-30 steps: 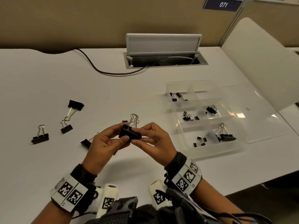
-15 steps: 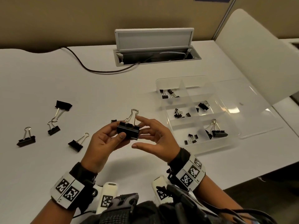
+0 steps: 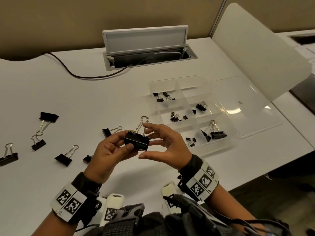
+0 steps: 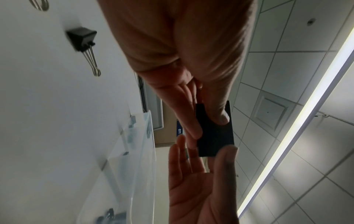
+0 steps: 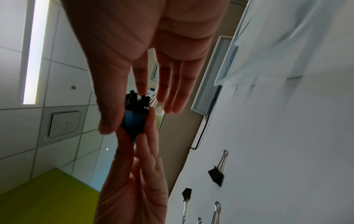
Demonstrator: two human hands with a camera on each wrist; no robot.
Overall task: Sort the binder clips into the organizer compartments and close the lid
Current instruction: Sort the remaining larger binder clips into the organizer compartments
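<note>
My left hand (image 3: pixel 126 144) pinches a large black binder clip (image 3: pixel 136 140) above the table's front, its wire handles pointing up. In the left wrist view the left thumb presses on the clip (image 4: pixel 214 133). My right hand (image 3: pixel 153 142) is beside the clip with straight, spread fingers, its index fingertip at the handles. The right wrist view shows the clip (image 5: pixel 134 121) with the right thumb lying alongside it. The clear organizer (image 3: pixel 221 145) sits to the right, its lid (image 3: pixel 247 108) lying open, and small and medium clips fill several compartments.
Loose black clips lie on the white table at left: (image 3: pixel 49 116), (image 3: pixel 38 144), (image 3: pixel 8 157), (image 3: pixel 64 159), (image 3: pixel 107 132), and one (image 3: pixel 87 159) half hidden by my left hand. An open cable box (image 3: pixel 150 55) with a dark cord sits at the back. A white chair back (image 3: pixel 255 48) stands at right.
The right hand let go of its pinch on the clip and spread its fingers. The left hand turned the clip so the handles stand upward.
</note>
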